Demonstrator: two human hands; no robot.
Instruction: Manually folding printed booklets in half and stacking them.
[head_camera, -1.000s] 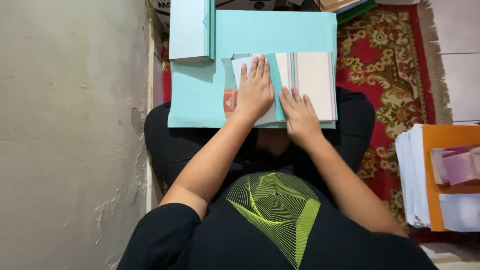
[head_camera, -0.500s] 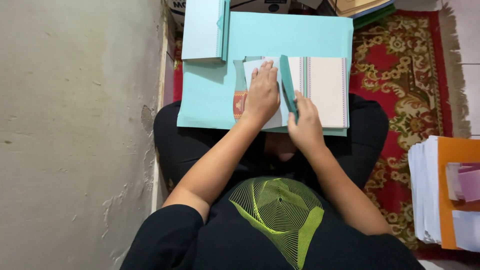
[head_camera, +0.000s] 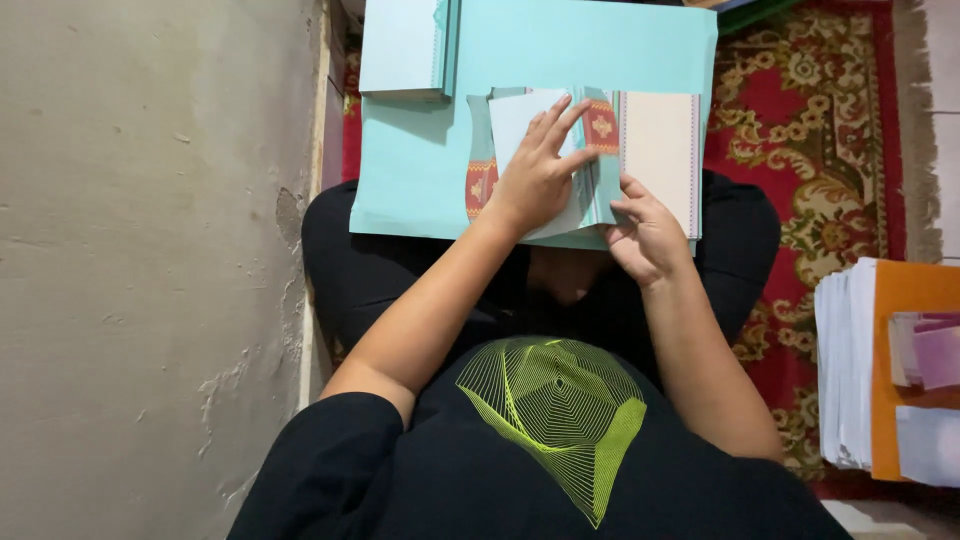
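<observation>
The teal flap that stood upright half a second ago now lies folded over under the left hand, fingers spread flat on the white card, while the right hand pinches its near edge (cream panel just beyond), all on the teal sheet.

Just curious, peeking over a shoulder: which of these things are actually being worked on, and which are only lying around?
In use:
left hand pressing the folded card
right hand at the card's lower edge
large turquoise sheet underneath

Lying about:
turquoise stack
white paper pile
orange folder
red patterned rug
</observation>
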